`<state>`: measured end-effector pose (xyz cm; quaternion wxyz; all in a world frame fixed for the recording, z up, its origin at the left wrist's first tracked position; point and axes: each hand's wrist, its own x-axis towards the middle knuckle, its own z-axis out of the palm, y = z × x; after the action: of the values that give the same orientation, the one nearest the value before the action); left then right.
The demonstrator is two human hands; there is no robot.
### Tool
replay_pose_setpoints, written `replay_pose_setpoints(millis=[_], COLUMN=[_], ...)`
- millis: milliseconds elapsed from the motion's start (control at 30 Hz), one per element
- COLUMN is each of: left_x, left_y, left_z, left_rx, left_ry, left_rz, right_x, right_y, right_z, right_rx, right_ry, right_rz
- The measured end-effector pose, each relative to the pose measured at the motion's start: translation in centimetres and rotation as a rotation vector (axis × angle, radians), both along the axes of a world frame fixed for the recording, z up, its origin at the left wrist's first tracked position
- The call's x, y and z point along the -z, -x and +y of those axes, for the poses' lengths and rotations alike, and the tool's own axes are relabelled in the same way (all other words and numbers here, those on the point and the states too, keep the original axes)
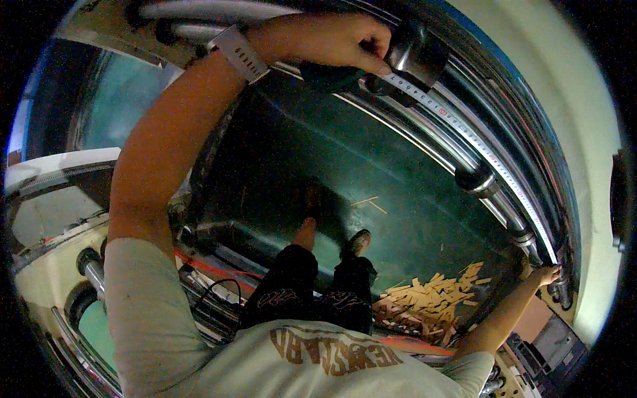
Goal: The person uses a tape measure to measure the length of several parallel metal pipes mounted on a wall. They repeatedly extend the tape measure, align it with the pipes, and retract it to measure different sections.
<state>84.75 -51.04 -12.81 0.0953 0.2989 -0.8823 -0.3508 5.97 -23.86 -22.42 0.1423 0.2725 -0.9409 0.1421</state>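
Note:
A white tape measure blade (492, 159) runs stretched along the metal shafts, from far middle to near right. My left hand (352, 43), wearing a pale band on its wrist, is closed on the tape at its far end, thumb on the blade. Beside these fingers sits a dark, shiny rounded machine part (418, 53). At the tape's other end my right hand (547, 274) is closed on it, close to the shaft end; its fingers look small and partly hidden. Between the hands, the blade lies along a steel shaft (441, 136) with dark collars (476, 180).
Curved machine rails and a pale frame (590, 152) border the right side. On the dark green floor (292, 139) lies a heap of yellowish strips (431, 298), with a few loose ones near my feet. Rollers and red cables (219, 266) run behind my legs.

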Motion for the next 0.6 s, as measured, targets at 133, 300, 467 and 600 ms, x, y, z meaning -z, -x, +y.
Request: replay_pose_setpoints(millis=[133, 300, 467, 600], left_x=[0.5, -0.3, -1.8, -1.6], left_y=[0.5, 0.1, 0.8, 0.6], left_z=[-1.7, -0.5, -0.4, -0.6], left_rx=[-0.005, -0.113, -0.078, -0.056], left_ry=[-0.035, 0.008, -0.271, -0.274], left_rz=[-0.001, -0.101, 0.058, -0.001], right_x=[-3.1, -2.9, -4.3, -4.2], right_y=[2.1, -9.1, -6.3, -9.4], right_z=[4.8, -1.9, 1.2, -1.5], right_rx=[0.131, 0.016, 0.077, 0.127], right_ry=[-0.595, -0.427, -0.664, -1.099], right_rz=[0.658, 0.424, 0.609, 0.682])
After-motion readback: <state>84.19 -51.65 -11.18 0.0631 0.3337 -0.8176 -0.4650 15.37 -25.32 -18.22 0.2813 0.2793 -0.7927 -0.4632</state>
